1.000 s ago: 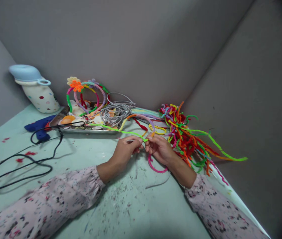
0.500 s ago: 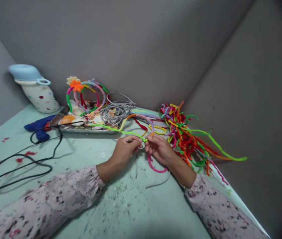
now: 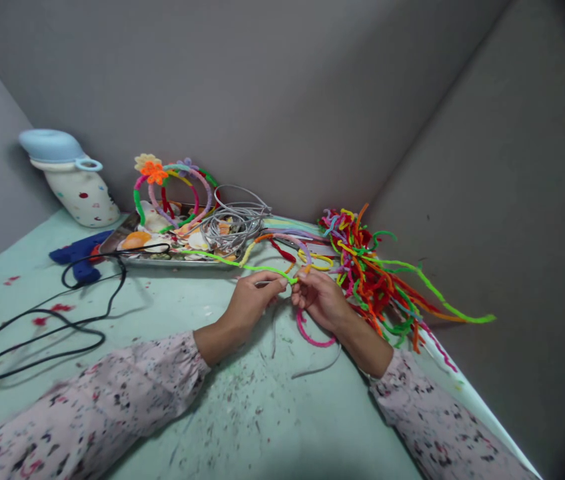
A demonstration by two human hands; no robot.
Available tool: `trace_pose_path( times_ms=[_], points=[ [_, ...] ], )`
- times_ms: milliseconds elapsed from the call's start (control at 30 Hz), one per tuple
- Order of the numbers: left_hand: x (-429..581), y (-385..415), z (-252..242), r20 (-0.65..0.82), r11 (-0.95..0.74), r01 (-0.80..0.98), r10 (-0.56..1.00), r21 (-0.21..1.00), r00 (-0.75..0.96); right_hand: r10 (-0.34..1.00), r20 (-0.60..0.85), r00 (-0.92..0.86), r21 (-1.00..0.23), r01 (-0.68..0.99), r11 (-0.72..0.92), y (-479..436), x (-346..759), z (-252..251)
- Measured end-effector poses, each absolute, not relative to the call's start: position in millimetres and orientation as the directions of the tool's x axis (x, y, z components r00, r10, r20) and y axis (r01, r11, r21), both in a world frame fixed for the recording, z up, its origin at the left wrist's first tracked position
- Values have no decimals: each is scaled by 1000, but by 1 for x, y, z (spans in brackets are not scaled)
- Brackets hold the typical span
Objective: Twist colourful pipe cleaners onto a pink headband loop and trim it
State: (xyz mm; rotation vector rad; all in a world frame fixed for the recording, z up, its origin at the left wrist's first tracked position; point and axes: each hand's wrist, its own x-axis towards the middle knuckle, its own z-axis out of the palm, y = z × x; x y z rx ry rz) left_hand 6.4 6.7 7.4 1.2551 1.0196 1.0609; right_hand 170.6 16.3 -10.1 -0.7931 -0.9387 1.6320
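Observation:
A bright green pipe cleaner (image 3: 242, 266) runs from the tray's edge to my hands. My left hand (image 3: 258, 293) pinches it near its right end, with a bit of grey wire showing by the thumb. My right hand (image 3: 315, 293) is closed on a wire hoop (image 3: 290, 237) wrapped in yellow, orange and purple pipe cleaner, right where the green one meets it. Below my right hand hangs a pink-wrapped part (image 3: 316, 343), with bare grey wire (image 3: 317, 371) trailing on the table. My fingers hide the exact join.
A metal tray (image 3: 177, 265) holds shells, finished hoops (image 3: 155, 172) and coiled grey wire (image 3: 235, 223). To the right lies a heap of pipe cleaners (image 3: 362, 280). At left are a bottle (image 3: 80, 193), a blue glue gun (image 3: 80, 255) and its black cord (image 3: 107, 313).
The green pipe cleaner's end has shifted slightly right, toward my right fingers. My left fingers have straightened a little; both hands stay in nearly the same place.

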Motion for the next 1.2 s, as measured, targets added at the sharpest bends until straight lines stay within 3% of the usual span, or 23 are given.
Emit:
trace_pose_path(
  times_ms=[1200],
  points=[
    [7,6,7,-21,43,-92,973,995,231,963,-95,-254,-909,-371,-188,14,168,-6]
  ],
)
